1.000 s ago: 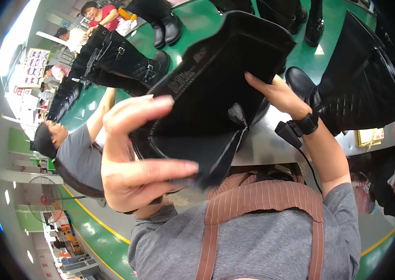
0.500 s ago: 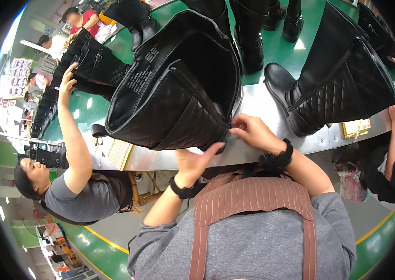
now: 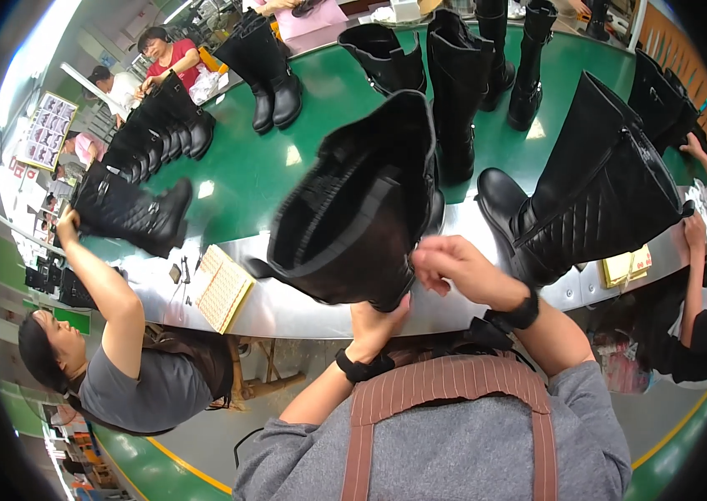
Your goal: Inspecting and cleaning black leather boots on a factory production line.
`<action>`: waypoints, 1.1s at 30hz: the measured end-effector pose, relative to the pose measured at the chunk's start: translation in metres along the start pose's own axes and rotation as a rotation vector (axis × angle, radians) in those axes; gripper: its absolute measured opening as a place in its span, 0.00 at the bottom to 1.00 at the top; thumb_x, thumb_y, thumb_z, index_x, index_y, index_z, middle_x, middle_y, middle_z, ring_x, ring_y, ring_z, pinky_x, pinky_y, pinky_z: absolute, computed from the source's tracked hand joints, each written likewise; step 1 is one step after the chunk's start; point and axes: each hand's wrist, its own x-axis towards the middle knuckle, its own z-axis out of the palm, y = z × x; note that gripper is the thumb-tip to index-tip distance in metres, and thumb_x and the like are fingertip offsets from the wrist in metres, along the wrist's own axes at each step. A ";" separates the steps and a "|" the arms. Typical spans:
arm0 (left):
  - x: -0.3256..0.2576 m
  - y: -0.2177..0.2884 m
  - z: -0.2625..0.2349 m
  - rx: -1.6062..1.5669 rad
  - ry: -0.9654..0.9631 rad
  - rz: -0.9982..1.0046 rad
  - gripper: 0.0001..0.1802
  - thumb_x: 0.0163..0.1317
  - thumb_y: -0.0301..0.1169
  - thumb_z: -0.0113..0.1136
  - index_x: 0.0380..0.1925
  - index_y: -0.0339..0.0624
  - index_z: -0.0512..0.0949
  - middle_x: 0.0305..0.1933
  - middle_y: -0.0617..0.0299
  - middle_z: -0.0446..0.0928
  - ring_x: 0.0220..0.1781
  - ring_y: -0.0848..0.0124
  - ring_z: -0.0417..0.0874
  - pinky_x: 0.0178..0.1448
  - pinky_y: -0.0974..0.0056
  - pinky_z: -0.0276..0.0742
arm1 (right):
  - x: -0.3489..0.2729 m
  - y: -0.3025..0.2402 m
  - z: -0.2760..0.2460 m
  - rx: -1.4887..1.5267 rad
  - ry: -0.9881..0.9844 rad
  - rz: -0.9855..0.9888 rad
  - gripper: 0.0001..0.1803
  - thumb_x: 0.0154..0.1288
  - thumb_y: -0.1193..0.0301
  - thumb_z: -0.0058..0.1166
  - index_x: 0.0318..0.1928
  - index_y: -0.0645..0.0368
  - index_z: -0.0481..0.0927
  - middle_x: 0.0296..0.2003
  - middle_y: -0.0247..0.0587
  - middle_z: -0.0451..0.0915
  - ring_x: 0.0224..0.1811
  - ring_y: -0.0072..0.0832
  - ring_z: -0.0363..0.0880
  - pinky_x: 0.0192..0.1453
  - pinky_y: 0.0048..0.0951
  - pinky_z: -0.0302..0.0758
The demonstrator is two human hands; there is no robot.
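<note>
Right hand [image 3: 458, 265]: fingertips pinched together on the black boot [image 3: 341, 267], low on its side
Left hand [image 3: 377, 326]: beneath the heel; grip hidden, cannot tell
Boot's place: over the metal table edge [image 3: 282, 317]
Fastening step: apparently in hand
Next move: likely needs a steady ankle

there are two hands at the front, one left hand [image 3: 378, 328] and one right hand [image 3: 459, 265], with two black wristbands [image 3: 518, 309]. one black boot [image 3: 358, 221] is at these hands, and one quilted boot [image 3: 594, 199] to its right. one pair of boots [image 3: 260, 75] and at least four boot shafts [image 3: 456, 108] stand farther back; the left row of boots [image 3: 151, 138] is too crowded to count. two yellow pads [image 3: 224, 288], one brown apron [image 3: 454, 386], one green surface [image 3: 232, 167].
</note>
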 end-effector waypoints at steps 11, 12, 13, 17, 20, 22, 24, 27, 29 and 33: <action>0.004 0.005 0.002 -0.172 0.115 -0.044 0.32 0.49 0.29 0.76 0.53 0.32 0.72 0.49 0.53 0.81 0.49 0.68 0.82 0.56 0.64 0.77 | -0.050 -0.056 0.008 -0.279 -0.044 -0.218 0.18 0.76 0.62 0.44 0.37 0.64 0.79 0.28 0.34 0.79 0.28 0.20 0.77 0.36 0.26 0.76; 0.005 0.003 0.001 -0.123 0.129 -0.039 0.32 0.48 0.30 0.77 0.52 0.32 0.72 0.49 0.52 0.81 0.49 0.67 0.82 0.56 0.63 0.77 | -0.064 -0.043 -0.005 -0.454 -0.053 -0.157 0.21 0.75 0.59 0.45 0.35 0.64 0.81 0.27 0.38 0.81 0.28 0.24 0.79 0.37 0.30 0.76; 0.006 0.002 -0.002 -0.089 0.102 -0.033 0.33 0.47 0.30 0.77 0.52 0.31 0.72 0.49 0.51 0.81 0.49 0.65 0.83 0.56 0.63 0.77 | -0.080 -0.030 -0.018 -0.666 -0.035 -0.046 0.21 0.74 0.58 0.48 0.33 0.63 0.82 0.25 0.42 0.81 0.27 0.31 0.81 0.36 0.32 0.76; 0.005 0.001 -0.010 -0.018 0.034 -0.012 0.33 0.46 0.31 0.78 0.50 0.30 0.73 0.47 0.49 0.82 0.48 0.63 0.84 0.55 0.63 0.77 | -0.152 0.003 -0.054 -1.129 0.309 0.390 0.20 0.63 0.55 0.60 0.31 0.62 0.82 0.26 0.45 0.81 0.30 0.36 0.82 0.34 0.34 0.74; 0.007 0.007 -0.015 -0.063 0.014 0.018 0.32 0.47 0.29 0.77 0.50 0.29 0.73 0.47 0.50 0.82 0.48 0.64 0.84 0.55 0.62 0.77 | -0.178 0.019 -0.064 -1.200 0.710 0.429 0.24 0.55 0.52 0.67 0.36 0.61 0.81 0.29 0.45 0.82 0.34 0.39 0.83 0.39 0.35 0.76; 0.012 0.012 -0.020 -0.078 0.004 0.032 0.31 0.48 0.29 0.76 0.51 0.28 0.73 0.47 0.51 0.82 0.47 0.65 0.84 0.55 0.62 0.77 | -0.173 0.030 -0.075 -1.150 0.980 0.248 0.27 0.50 0.51 0.71 0.40 0.61 0.81 0.31 0.45 0.83 0.35 0.41 0.83 0.41 0.36 0.77; 0.022 0.015 -0.029 -0.128 -0.246 -0.093 0.30 0.49 0.26 0.75 0.52 0.27 0.73 0.50 0.53 0.81 0.49 0.67 0.83 0.55 0.63 0.77 | -0.153 0.043 -0.090 -0.935 1.019 -0.240 0.33 0.45 0.56 0.75 0.49 0.62 0.80 0.37 0.41 0.84 0.42 0.36 0.84 0.49 0.34 0.77; 0.031 0.016 -0.033 -0.169 -0.300 -0.057 0.26 0.50 0.25 0.74 0.49 0.27 0.76 0.48 0.54 0.81 0.49 0.67 0.82 0.57 0.64 0.76 | -0.128 0.060 -0.105 -0.609 0.849 -0.239 0.27 0.49 0.63 0.74 0.49 0.63 0.81 0.41 0.40 0.85 0.44 0.29 0.83 0.52 0.30 0.76; 0.031 0.017 -0.033 -0.222 -0.300 -0.021 0.21 0.51 0.25 0.74 0.44 0.27 0.79 0.44 0.56 0.83 0.48 0.67 0.82 0.58 0.63 0.75 | -0.121 0.065 -0.110 -0.600 0.799 -0.307 0.21 0.52 0.67 0.72 0.44 0.64 0.83 0.40 0.39 0.86 0.42 0.27 0.83 0.49 0.29 0.76; 0.025 0.035 -0.038 -0.040 -0.364 -0.062 0.22 0.52 0.32 0.73 0.44 0.29 0.79 0.43 0.51 0.84 0.48 0.63 0.84 0.55 0.62 0.76 | -0.125 0.063 -0.105 -0.606 0.875 -0.205 0.21 0.51 0.66 0.72 0.44 0.63 0.83 0.38 0.39 0.86 0.40 0.29 0.84 0.49 0.29 0.77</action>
